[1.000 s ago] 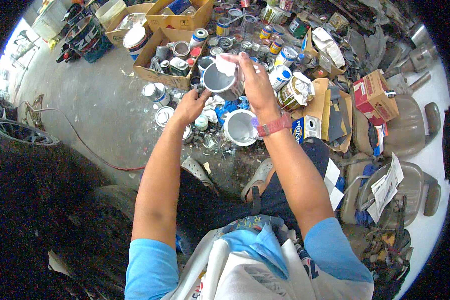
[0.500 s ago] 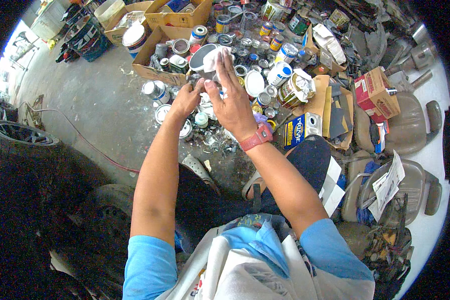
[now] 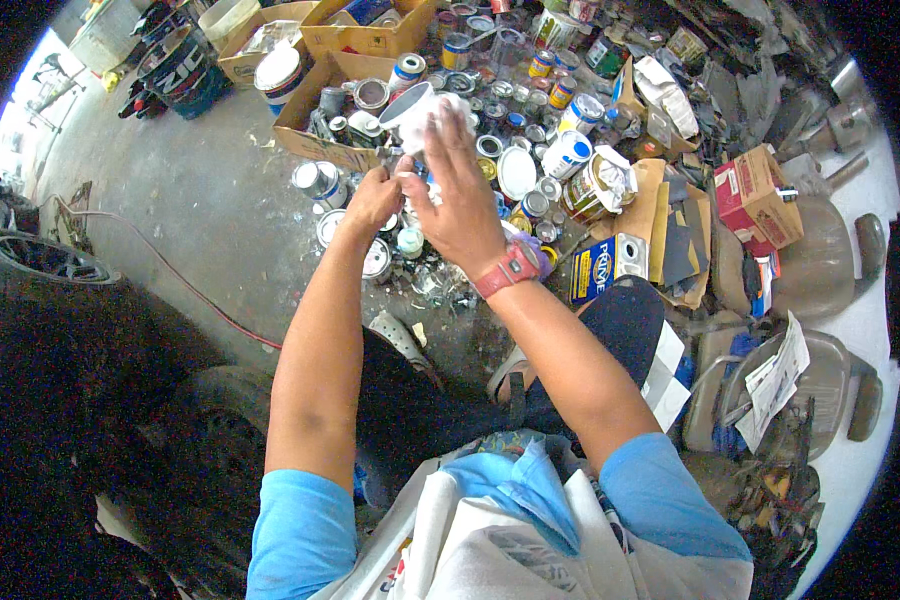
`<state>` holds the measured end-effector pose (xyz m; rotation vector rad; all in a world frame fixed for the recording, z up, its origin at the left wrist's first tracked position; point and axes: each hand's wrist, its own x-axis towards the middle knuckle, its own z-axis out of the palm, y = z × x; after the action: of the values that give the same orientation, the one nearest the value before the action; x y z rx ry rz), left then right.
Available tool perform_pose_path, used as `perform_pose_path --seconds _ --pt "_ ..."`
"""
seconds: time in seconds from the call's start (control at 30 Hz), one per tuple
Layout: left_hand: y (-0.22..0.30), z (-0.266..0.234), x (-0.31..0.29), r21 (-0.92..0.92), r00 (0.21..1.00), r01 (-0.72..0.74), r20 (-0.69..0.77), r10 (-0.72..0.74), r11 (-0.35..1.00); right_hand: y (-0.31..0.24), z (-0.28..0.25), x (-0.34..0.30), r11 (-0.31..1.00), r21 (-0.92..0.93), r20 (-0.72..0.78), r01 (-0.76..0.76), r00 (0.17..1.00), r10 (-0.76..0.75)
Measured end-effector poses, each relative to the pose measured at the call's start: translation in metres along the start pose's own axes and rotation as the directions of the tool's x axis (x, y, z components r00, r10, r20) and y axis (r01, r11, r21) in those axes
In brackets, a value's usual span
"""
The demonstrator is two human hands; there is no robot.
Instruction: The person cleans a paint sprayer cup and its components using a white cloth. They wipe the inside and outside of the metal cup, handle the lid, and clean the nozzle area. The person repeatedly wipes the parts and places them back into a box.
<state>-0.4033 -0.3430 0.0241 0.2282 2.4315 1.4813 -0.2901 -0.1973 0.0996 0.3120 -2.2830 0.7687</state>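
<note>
In front of me is a rounded part with a grey oval face [image 3: 406,104]; its exact kind I cannot make out. My left hand [image 3: 377,197] is closed around its lower end, fingers curled and partly hidden behind the right thumb. Against its right side my right hand [image 3: 457,190] presses a crumpled white cloth [image 3: 461,106], fingers stretched long over it and slightly blurred. A red watch [image 3: 511,270] circles the right wrist. Just below the hands, paint cans and a small white jar [image 3: 410,241] sit on the floor.
Cardboard boxes [image 3: 327,150] and crowded paint cans [image 3: 516,172] spread beyond my hands. At right are a blue-and-yellow box [image 3: 595,268], a red carton [image 3: 757,198] and worn seats [image 3: 805,385]. A tyre [image 3: 45,262] lies left, with a red hose [image 3: 185,283] across the floor.
The right hand's fingers have shifted slightly with the cloth along the part's right side. The part has tilted a little. The left hand keeps its hold, and the whole view has moved slightly.
</note>
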Motion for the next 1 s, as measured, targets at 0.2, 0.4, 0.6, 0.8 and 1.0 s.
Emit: perform_pose_path --seconds 0.2,0.4,0.6,0.8,1.0 --pt "0.005 -0.009 -0.007 0.010 0.995 0.016 0.096 -0.017 1.000 0.031 -0.020 -0.027 0.863 0.301 0.008 -0.406 0.906 0.423" --pt "0.011 -0.009 -0.012 -0.036 0.992 0.011 0.126 -0.006 0.999 0.048 -0.059 0.009 0.598 0.677 0.002 -0.429 0.813 0.582" --pt "0.023 -0.007 -0.018 -0.013 0.980 0.030 0.198 -0.027 0.999 0.054 -0.048 0.041 0.486 0.769 0.067 -0.415 0.808 0.585" --pt "0.015 -0.004 -0.012 -0.102 0.972 0.035 0.234 -0.010 0.994 0.034 -0.033 0.015 0.976 0.142 -0.214 -0.167 0.957 0.195" --pt "0.012 -0.004 -0.010 -0.024 0.982 0.073 0.177 -0.067 0.997 0.008 -0.019 -0.013 0.997 -0.055 -0.046 -0.062 0.997 0.060"
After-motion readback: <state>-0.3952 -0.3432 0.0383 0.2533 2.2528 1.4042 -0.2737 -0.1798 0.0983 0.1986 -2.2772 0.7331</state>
